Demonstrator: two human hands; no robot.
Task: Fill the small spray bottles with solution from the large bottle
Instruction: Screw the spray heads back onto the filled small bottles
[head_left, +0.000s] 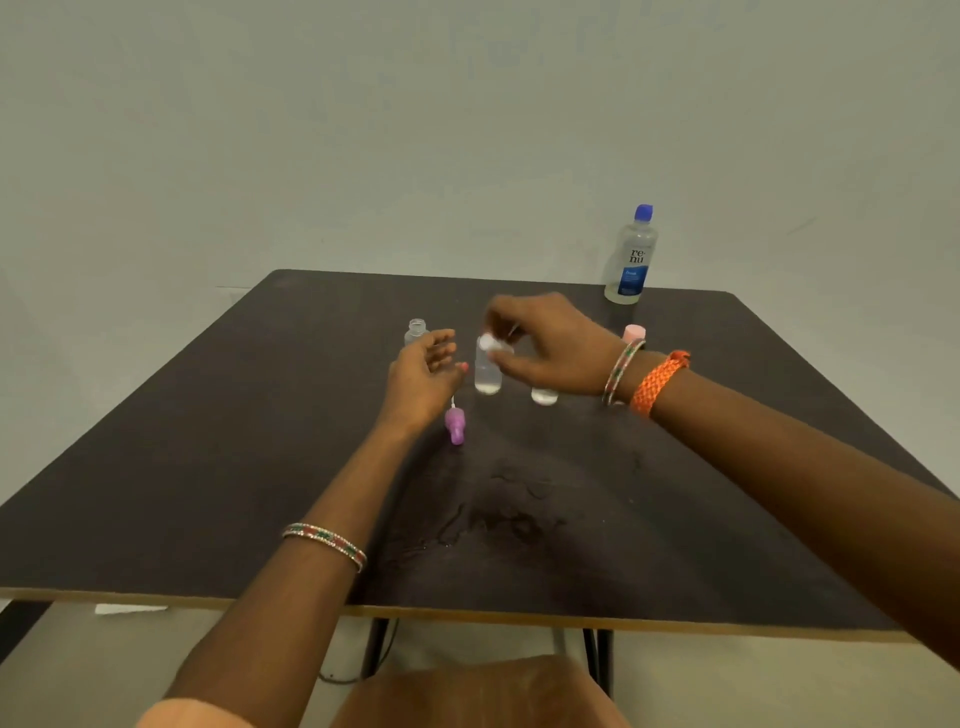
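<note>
Your right hand (540, 345) reaches in over the middle of the dark table (208, 467), its fingertips pinched around the white cap (488, 343) on top of a small clear bottle (487, 371) that stands upright with a little liquid showing at its bottom. Your left hand (423, 376) sits just to the left of that bottle, palm turned inward, fingers loosely spread and relaxed, holding nothing and not touching the bottle.

Below your left hand, a purple spray head (455, 425) lies on its side on the table, its thin white tube pointing up toward your palm. Behind your left fingers stands an uncapped small bottle (415, 332), partly covered by them. A third small bottle (544, 396) stands under your right palm; only its base shows, so you cannot tell whether it is capped. A pink cap (634, 331) peeks out behind your right wrist, mostly hidden by the bangle (621, 371) and the orange braided band (657, 382).

The large bottle (630, 257), blue cap on and label facing you, stands upright at the far right edge of the table, well apart from both hands.

Your right fingers are blurred, so exactly how they sit on the cap is hard to make out. A wet patch (498, 519) shines on the table nearer to you. Another bangle (324, 543) sits on your left forearm.
</note>
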